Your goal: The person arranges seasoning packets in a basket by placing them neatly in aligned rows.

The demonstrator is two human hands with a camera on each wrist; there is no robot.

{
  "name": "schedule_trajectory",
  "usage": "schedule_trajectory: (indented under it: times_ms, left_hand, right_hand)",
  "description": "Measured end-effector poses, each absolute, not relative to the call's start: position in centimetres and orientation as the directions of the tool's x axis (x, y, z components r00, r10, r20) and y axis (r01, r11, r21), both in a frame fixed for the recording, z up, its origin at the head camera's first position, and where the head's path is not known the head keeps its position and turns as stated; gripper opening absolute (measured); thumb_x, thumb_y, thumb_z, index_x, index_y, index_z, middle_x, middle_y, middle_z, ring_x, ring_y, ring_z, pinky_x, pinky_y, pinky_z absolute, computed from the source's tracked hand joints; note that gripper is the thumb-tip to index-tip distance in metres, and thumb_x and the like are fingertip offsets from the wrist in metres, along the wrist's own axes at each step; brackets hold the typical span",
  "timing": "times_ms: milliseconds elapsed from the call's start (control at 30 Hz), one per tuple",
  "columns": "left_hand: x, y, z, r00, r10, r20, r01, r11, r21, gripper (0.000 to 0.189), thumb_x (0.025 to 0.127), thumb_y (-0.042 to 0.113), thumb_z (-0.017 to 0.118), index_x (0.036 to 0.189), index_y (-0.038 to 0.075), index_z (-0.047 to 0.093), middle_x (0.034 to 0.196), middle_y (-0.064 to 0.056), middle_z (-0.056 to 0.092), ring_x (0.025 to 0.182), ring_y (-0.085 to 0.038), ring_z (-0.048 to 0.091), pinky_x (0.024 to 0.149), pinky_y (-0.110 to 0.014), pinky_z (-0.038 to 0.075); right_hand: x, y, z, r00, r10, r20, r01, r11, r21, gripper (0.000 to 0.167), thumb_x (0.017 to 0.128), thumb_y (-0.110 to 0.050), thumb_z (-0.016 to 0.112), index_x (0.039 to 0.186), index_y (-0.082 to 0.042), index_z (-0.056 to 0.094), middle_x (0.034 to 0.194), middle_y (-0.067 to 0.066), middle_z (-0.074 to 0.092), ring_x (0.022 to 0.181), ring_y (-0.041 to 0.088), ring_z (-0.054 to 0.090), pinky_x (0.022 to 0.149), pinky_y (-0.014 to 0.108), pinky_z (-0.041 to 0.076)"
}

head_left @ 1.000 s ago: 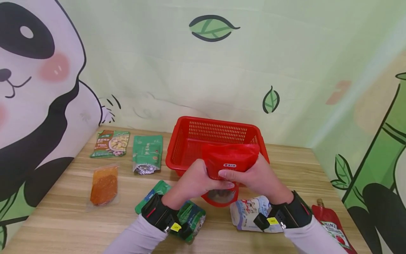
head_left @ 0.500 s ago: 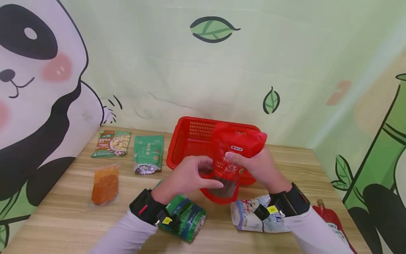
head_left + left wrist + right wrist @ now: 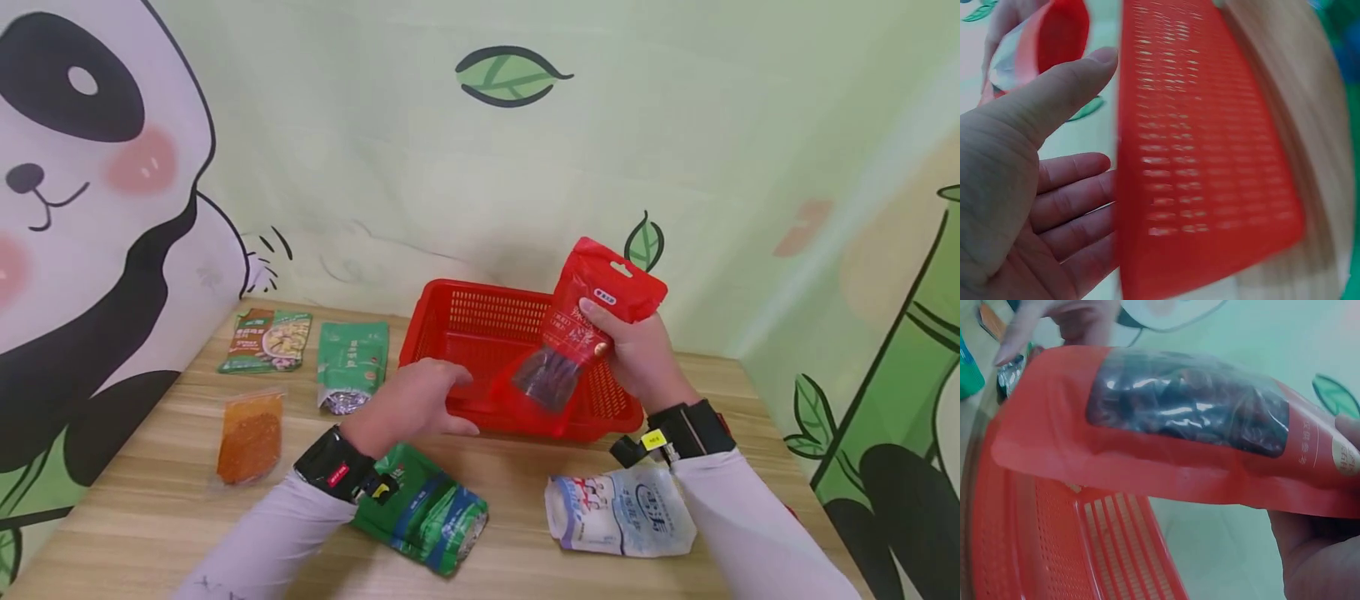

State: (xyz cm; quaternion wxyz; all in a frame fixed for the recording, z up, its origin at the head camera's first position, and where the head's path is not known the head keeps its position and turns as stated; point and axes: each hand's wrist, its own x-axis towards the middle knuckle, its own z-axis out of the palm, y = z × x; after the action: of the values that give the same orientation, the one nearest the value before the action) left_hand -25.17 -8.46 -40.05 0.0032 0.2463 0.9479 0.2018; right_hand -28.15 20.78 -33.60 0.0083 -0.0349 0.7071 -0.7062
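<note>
Red pouch [image 3: 566, 332] is in the right grip [image 3: 642, 358], thumb across the printed face, fingers behind. Grip is narrow, closed on the pouch's right edge, nearer the hang-hole end than the base.

Key relation: long axis is tilted, not upright. Hang-hole end sticks up and away from the grip; base points down-left of it, back toward the person. Clear window [image 3: 1188, 403] with dark contents sits at that low base end, so the base leads any lowering.

Red basket [image 3: 487, 315] is left of the right grip and lower. Base end lines up with the basket's near side in the head view. Right wrist view puts the pouch above it; can't confirm whether base touches the near rim.

Left grip [image 3: 412, 402]: wide, thumb apart from fingers, holding nothing. It's left of the pouch and apart from it, at the basket's near-left corner. Fingertips partly hidden behind basket wall in the left wrist view; contact unclear. Right is the nearer hand by default.

Flat on the table [image 3: 517, 542]: green pouch [image 3: 423, 510] just personward of left grip, white pouch [image 3: 622, 512] personward of right grip.
</note>
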Motion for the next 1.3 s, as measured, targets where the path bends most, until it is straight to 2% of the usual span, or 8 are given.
schedule_trajectory:
  times_ms: [100,267,467,633,733,900,1167,1300]
  left_hand:
    - [-25.9,-8.4,-41.2,-0.875,0.476,0.083,0.472,0.806,0.358,0.059,0.075,0.048,0.089,0.121,0.015,0.073,0.103,0.002,0.076,0.084,-0.012,0.063,0.079,-0.029,0.058]
    - [-26.7,-8.2,-42.7,-0.865,0.493,0.096,0.496,0.808,0.318,0.048,0.08,0.051,0.084,0.11,0.015,0.076,0.09,0.002,0.077,0.074,-0.011,0.06,0.07,-0.026,0.055]
    - [-26.8,-8.1,-43.4,-0.851,0.507,0.14,0.526,0.817,0.236,0.041,0.082,0.055,0.081,0.097,0.016,0.077,0.075,0.006,0.072,0.064,-0.009,0.058,0.062,-0.024,0.052]
    - [-26.9,-7.9,-43.9,-0.854,0.495,0.159,0.519,0.832,0.198,0.039,0.083,0.055,0.08,0.09,0.017,0.074,0.065,0.009,0.064,0.056,-0.007,0.055,0.059,-0.023,0.051]
    - [-26.9,-7.7,-44.2,-0.861,0.48,0.167,0.505,0.847,0.167,0.039,0.083,0.054,0.08,0.09,0.017,0.074,0.066,0.008,0.066,0.056,-0.007,0.055,0.062,-0.024,0.054]
    - [-27.0,-7.4,-44.4,-0.87,0.462,0.175,0.482,0.87,0.1,0.04,0.082,0.052,0.081,0.099,0.016,0.077,0.075,0.004,0.073,0.06,-0.011,0.06,0.065,-0.029,0.058]
    - [-26.8,-7.2,-44.3,-0.882,0.439,0.169,0.459,0.882,0.105,0.037,0.083,0.047,0.083,0.102,0.016,0.077,0.074,0.003,0.072,0.058,-0.011,0.056,0.061,-0.027,0.054]
    - [-26.8,-7.2,-44.3,-0.885,0.435,0.168,0.456,0.883,0.115,0.036,0.083,0.045,0.084,0.103,0.015,0.077,0.074,0.003,0.073,0.058,-0.01,0.056,0.062,-0.027,0.054]
  right_hand:
    - [-29.1,21.5,-34.0,-1.0,-0.008,0.023,-0.023,0.003,-1.0,0.072,0.089,-0.044,0.077,0.147,-0.024,0.037,0.142,-0.001,0.053,0.128,0.022,0.056,0.096,0.029,0.057]
    - [-30.4,22.5,-34.5,-0.997,0.069,-0.025,0.026,0.022,-0.999,0.083,0.085,-0.049,0.08,0.15,-0.026,0.035,0.146,-0.002,0.051,0.131,0.021,0.053,0.096,0.028,0.057]
    - [-31.1,23.0,-34.8,-0.994,0.092,-0.064,0.058,-0.066,-0.996,0.083,0.085,-0.044,0.081,0.151,-0.024,0.036,0.146,-0.003,0.05,0.132,0.02,0.051,0.092,0.025,0.058]
    - [-31.4,23.3,-34.8,-0.988,0.126,-0.089,0.082,-0.061,-0.995,0.084,0.084,-0.047,0.082,0.15,-0.025,0.036,0.144,-0.004,0.051,0.13,0.019,0.053,0.094,0.026,0.057]
    - [-31.7,23.4,-34.8,-0.983,0.154,-0.1,0.09,-0.067,-0.994,0.084,0.083,-0.047,0.082,0.15,-0.024,0.036,0.144,-0.004,0.051,0.13,0.019,0.053,0.101,0.03,0.055]
    - [-32.5,23.4,-34.9,-0.97,0.219,-0.109,0.098,-0.057,-0.994,0.085,0.083,-0.047,0.082,0.151,-0.02,0.038,0.143,-0.002,0.053,0.129,0.019,0.053,0.109,0.037,0.05]
    - [-33.3,23.0,-35.5,-0.937,0.34,-0.078,0.159,0.216,-0.963,0.084,0.087,-0.053,0.077,0.151,-0.015,0.039,0.143,0.005,0.057,0.122,0.023,0.058,0.108,0.04,0.051]
    - [-33.5,22.8,-35.6,-0.93,0.362,-0.07,0.173,0.26,-0.95,0.08,0.088,-0.054,0.075,0.149,-0.014,0.042,0.14,0.006,0.06,0.118,0.023,0.06,0.106,0.039,0.053]
